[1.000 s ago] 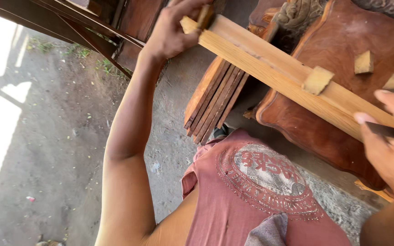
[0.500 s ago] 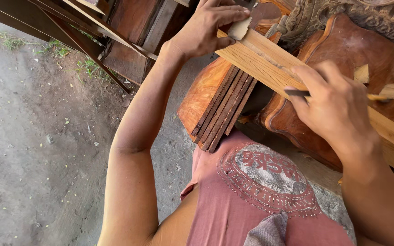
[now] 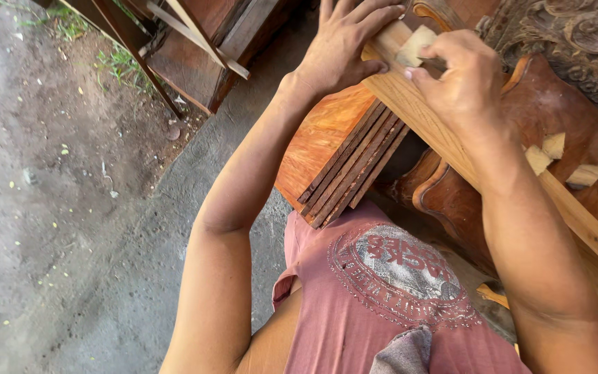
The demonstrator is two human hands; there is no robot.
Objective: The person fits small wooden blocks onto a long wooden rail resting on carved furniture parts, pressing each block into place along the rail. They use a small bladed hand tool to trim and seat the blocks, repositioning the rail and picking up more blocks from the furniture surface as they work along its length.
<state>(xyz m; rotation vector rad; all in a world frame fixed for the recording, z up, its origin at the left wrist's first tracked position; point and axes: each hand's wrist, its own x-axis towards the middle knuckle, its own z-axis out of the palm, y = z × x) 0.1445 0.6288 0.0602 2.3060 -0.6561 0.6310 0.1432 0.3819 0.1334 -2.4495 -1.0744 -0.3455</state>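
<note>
Nearest the camera: red printed shirt, both forearms reaching up. A stack of thin dark wood slats leans on an orange-brown board, between the arms. Right hand pinches a small pale wood chip against the long pale wooden bar. Left hand lies flat, fingers spread, on the bar's far end. Loose pale chips sit on carved reddish furniture just behind the bar. Farther off: dirt ground, dark frames.

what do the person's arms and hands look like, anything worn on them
Both arms are bare, with no sleeves reaching the forearms. The left hand and right hand wear no gloves, and no rings, watch or bands show. The fingers are bare too. A faded red printed shirt covers the torso.
</note>
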